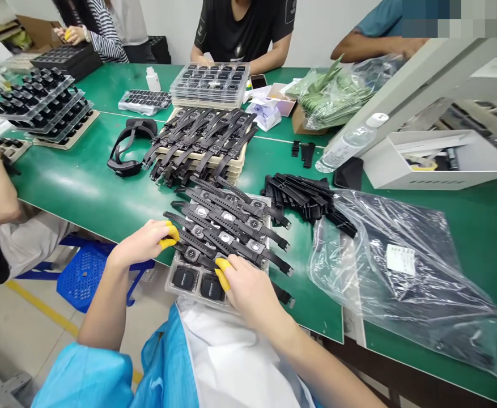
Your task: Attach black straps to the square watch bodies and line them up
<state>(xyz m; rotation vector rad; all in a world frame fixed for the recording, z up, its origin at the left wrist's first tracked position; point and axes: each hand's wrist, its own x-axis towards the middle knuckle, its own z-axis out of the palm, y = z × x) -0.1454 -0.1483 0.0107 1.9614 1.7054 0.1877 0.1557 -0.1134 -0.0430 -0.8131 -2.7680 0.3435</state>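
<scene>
Across the tray (198,283), left hand (150,242) and right hand (248,283) pinch a watch (192,254) slanting nearer rightward.

Yellow finger cots (171,231) cover your fingers (236,268) at the black-strapped smartwatches (226,217) on the clear tray (169,286). Your sleeve (82,377) is bright blue, the bench (61,181) green. Left of the tray, a stool (80,277) is blue; right of it, loose straps (301,195) are black.

Beyond the watches (227,216), reach was blocked by stacked trays (236,165), rightward by loose straps (299,195); leftward, bare green tabletop (73,184) could be crossed.
</scene>
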